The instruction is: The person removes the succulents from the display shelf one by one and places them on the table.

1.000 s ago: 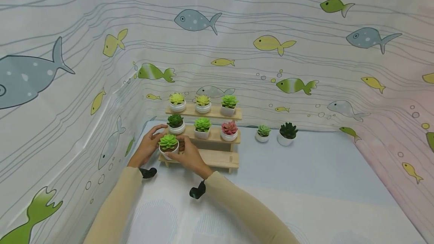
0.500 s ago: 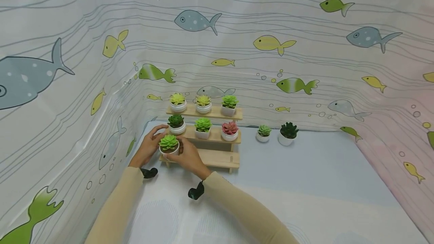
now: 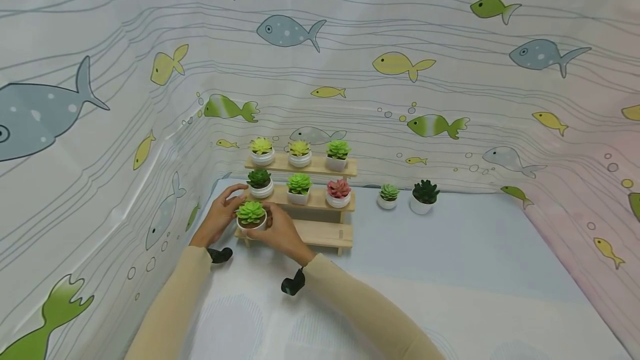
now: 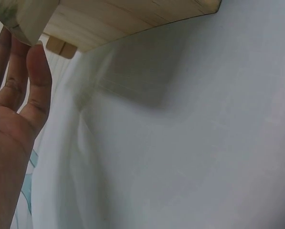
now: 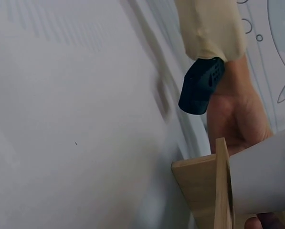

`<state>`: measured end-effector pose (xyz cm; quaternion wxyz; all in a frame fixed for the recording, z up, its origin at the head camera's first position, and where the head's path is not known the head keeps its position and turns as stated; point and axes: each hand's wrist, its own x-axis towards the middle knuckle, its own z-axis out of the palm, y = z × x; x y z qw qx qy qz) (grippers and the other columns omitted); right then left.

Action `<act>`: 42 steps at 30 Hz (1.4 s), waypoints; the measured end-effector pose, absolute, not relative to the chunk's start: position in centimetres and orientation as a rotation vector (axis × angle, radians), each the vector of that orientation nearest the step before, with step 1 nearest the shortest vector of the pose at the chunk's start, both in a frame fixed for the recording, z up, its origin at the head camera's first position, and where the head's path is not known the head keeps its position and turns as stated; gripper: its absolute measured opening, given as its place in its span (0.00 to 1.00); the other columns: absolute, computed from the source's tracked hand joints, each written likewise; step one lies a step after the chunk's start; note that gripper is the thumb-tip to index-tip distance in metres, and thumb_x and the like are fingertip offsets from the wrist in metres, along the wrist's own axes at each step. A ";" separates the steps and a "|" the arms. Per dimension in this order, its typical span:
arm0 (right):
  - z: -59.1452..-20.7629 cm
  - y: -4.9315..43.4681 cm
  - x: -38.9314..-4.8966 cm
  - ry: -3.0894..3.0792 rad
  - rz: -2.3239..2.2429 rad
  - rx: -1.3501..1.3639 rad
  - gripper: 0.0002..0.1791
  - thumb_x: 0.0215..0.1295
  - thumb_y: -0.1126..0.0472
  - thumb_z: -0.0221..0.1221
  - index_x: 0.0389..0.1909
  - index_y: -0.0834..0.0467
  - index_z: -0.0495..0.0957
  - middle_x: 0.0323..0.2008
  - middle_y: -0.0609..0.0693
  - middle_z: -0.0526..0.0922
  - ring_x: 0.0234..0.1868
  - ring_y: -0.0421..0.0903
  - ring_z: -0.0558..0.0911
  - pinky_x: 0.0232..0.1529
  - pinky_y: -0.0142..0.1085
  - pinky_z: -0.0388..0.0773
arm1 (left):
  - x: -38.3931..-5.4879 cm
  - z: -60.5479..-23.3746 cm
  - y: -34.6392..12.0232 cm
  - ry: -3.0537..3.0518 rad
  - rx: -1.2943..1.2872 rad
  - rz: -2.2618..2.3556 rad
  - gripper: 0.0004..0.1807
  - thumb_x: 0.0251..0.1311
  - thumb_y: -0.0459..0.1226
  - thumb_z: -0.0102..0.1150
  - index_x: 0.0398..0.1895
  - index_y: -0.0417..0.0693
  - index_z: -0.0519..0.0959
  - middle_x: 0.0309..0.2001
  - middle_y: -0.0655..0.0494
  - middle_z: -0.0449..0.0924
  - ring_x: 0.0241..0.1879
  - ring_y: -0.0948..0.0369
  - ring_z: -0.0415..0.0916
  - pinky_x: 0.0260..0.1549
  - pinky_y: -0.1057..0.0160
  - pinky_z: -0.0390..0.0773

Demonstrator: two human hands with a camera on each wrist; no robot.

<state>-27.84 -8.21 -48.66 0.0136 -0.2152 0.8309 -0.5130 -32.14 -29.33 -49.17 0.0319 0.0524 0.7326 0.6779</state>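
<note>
Fishy wall (image 3: 350,76) behind, right hand (image 3: 281,230) grips pot (image 5: 261,175), left hand (image 3: 218,216) uncurled — released too far left, the pot could fall.

Left fingers (image 4: 39,71) slightly bent, right fingers (image 3: 273,209) curled

Head view looks forward and down; closer wrist views share the shelf (image 3: 320,232)

1. Stand (image 3: 322,232), head view's centre: smooth, matt wood, grain showing.
2. Pot (image 5: 262,176), right-wrist view's lower right: smooth, matt.
3. Sleeve (image 3: 172,296), head view's lower left: matt cloth.
4. Wall covering (image 3: 350,4): smooth, faintly glossy.
</note>
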 end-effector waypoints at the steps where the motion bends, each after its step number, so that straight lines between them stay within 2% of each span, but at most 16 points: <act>1: -48.6 -8.0 -27.8 2.587 -1.599 -0.671 0.40 0.47 0.39 0.70 0.61 0.48 0.68 0.39 0.40 0.74 0.34 0.38 0.73 0.30 0.30 0.71 | -32.1 -49.2 -29.3 2.258 0.166 2.086 0.25 0.69 0.46 0.51 0.68 0.56 0.64 0.50 0.48 0.77 0.47 0.60 0.76 0.42 0.59 0.77; 6: -48.7 -7.1 -27.4 2.575 -1.606 -0.686 0.40 0.48 0.40 0.70 0.62 0.46 0.68 0.44 0.38 0.75 0.38 0.40 0.75 0.33 0.30 0.72 | -32.4 -49.5 -29.4 2.272 0.181 2.092 0.24 0.68 0.47 0.52 0.66 0.57 0.66 0.49 0.48 0.78 0.48 0.55 0.76 0.44 0.53 0.76; 10: -48.8 -6.2 -27.1 2.572 -1.608 -0.747 0.39 0.49 0.41 0.70 0.62 0.46 0.67 0.49 0.37 0.75 0.39 0.40 0.76 0.36 0.30 0.73 | -32.9 -50.4 -29.6 2.288 0.208 2.086 0.25 0.67 0.49 0.52 0.66 0.60 0.66 0.47 0.43 0.78 0.47 0.49 0.75 0.44 0.53 0.76; 14: -48.7 -5.2 -26.7 2.575 -1.610 -0.813 0.38 0.49 0.42 0.71 0.61 0.47 0.68 0.49 0.38 0.76 0.38 0.38 0.76 0.35 0.30 0.74 | -33.5 -51.4 -29.8 2.314 0.201 2.080 0.26 0.66 0.51 0.53 0.66 0.63 0.66 0.46 0.41 0.79 0.46 0.47 0.76 0.42 0.55 0.77; 17: -48.5 -4.4 -26.2 2.561 -1.630 -0.793 0.38 0.48 0.42 0.71 0.61 0.47 0.69 0.48 0.38 0.76 0.38 0.42 0.78 0.33 0.31 0.74 | -33.6 -51.5 -29.8 2.319 0.184 2.087 0.25 0.65 0.51 0.54 0.65 0.64 0.66 0.46 0.43 0.79 0.46 0.47 0.76 0.42 0.54 0.77; 21: -48.4 -3.0 -25.7 2.539 -1.653 -0.736 0.38 0.48 0.41 0.71 0.61 0.44 0.68 0.47 0.37 0.75 0.39 0.45 0.78 0.33 0.32 0.75 | -33.1 -50.9 -29.6 2.299 0.212 2.091 0.26 0.66 0.49 0.54 0.66 0.61 0.65 0.45 0.45 0.80 0.47 0.43 0.74 0.44 0.52 0.76; 25: -48.6 -1.7 -25.2 2.554 -1.631 -0.730 0.39 0.48 0.40 0.71 0.61 0.45 0.67 0.48 0.38 0.75 0.40 0.43 0.78 0.35 0.32 0.75 | -32.4 -50.0 -29.3 2.274 0.244 2.102 0.26 0.68 0.47 0.53 0.67 0.57 0.64 0.44 0.46 0.80 0.49 0.38 0.72 0.45 0.50 0.75; 33: -48.6 0.3 -24.4 2.574 -1.547 -0.733 0.44 0.47 0.38 0.70 0.63 0.48 0.66 0.50 0.41 0.75 0.41 0.39 0.77 0.38 0.31 0.76 | -32.1 -49.8 -29.2 2.231 0.219 2.133 0.27 0.67 0.47 0.54 0.67 0.57 0.64 0.42 0.48 0.81 0.52 0.32 0.67 0.47 0.48 0.74; 42: -48.7 2.1 -23.6 2.611 -1.540 -0.805 0.40 0.49 0.39 0.70 0.62 0.47 0.66 0.49 0.42 0.76 0.41 0.39 0.78 0.40 0.35 0.78 | -32.2 -49.9 -29.3 2.201 0.228 2.162 0.25 0.68 0.45 0.53 0.67 0.55 0.64 0.41 0.48 0.81 0.51 0.32 0.68 0.47 0.47 0.73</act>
